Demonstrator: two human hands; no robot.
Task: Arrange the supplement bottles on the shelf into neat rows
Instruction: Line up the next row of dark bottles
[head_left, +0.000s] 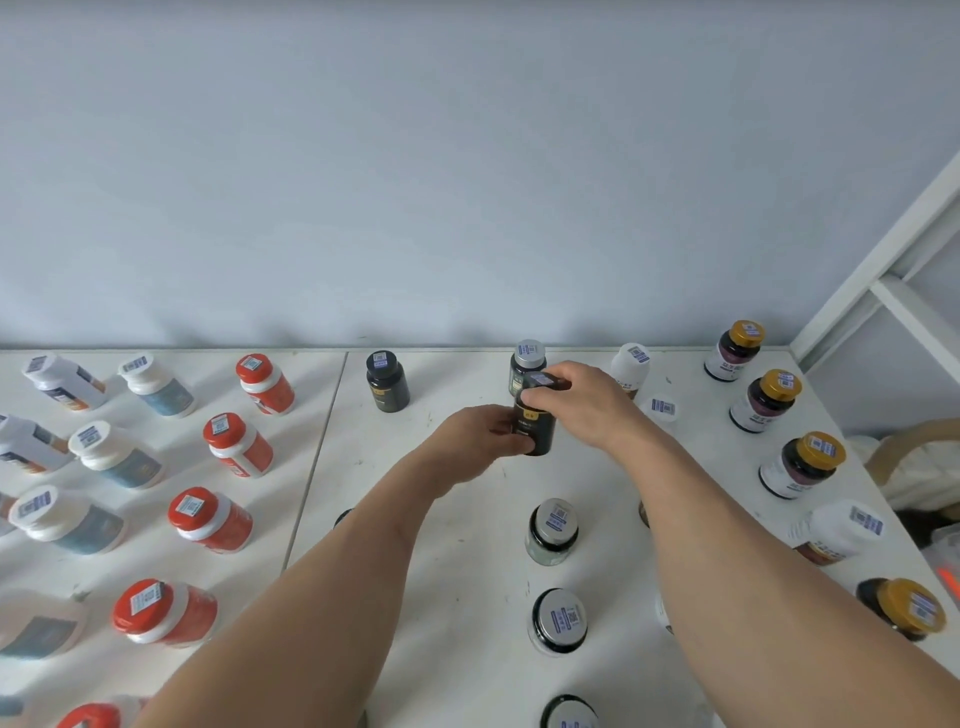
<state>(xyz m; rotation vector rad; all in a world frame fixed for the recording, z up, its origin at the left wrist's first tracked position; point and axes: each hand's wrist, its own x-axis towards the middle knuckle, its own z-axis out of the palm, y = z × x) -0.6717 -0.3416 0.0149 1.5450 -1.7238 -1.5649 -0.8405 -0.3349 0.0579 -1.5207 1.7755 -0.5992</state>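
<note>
Both hands grip one black bottle (535, 423) at frame centre, left hand (480, 441) round its base, right hand (576, 397) on its cap (silver-capped bottle (527, 361) just behind), so a careless push could topple that neighbour.

Bottles stand upright in columns that run from front to back on the shelf (457, 571), with the wall (467, 182) behind. A seam (317, 452) splits the shelf into a left and a right panel. On the left panel three columns stand side by side. On the right panel, a lone bottle (387, 382) stands near the back, just right of the seam. Right of it, the left hand (480, 441) and right hand (582, 400) meet on the held bottle (536, 415), left low, right on top; a rear bottle (527, 361) stands just behind it, and two bottles (553, 530) line up before it. Another column follows the right edge beside a frame (883, 270).
</note>
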